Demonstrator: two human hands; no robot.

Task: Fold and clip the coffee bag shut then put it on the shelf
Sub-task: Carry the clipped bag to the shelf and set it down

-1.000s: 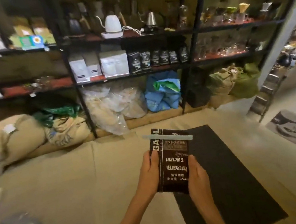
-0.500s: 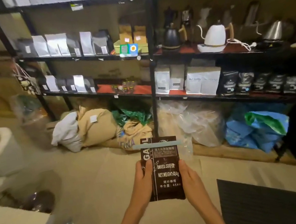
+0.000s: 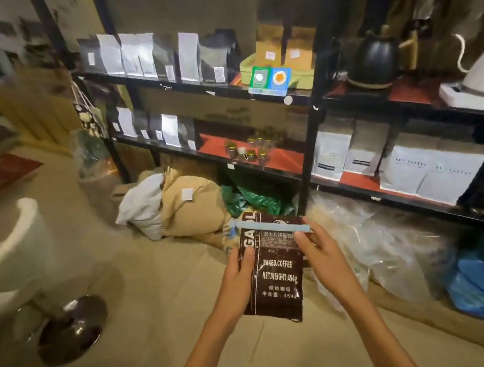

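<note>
Dark brown foil, printed in white, is what both hands carry: the coffee bag (image 3: 274, 268) is held upright in front of the body, above the pale floor, its top already folded down and pinned by a light blue clip (image 3: 271, 224) running across the fold. The left hand (image 3: 239, 280) clasps the bag's left edge, thumb on the front and fingers closed behind; the right hand (image 3: 325, 257) pinches the upper right edge just beside the clip's end. With the closure apparently done, placing remains. It would pay to keep the bag upright and support its base with one hand so the clip is not knocked loose. Beyond the sacks (image 3: 187, 206) on the floor, the shelf (image 3: 250, 163) offers bare red surface near the small jars (image 3: 249, 148).
</note>
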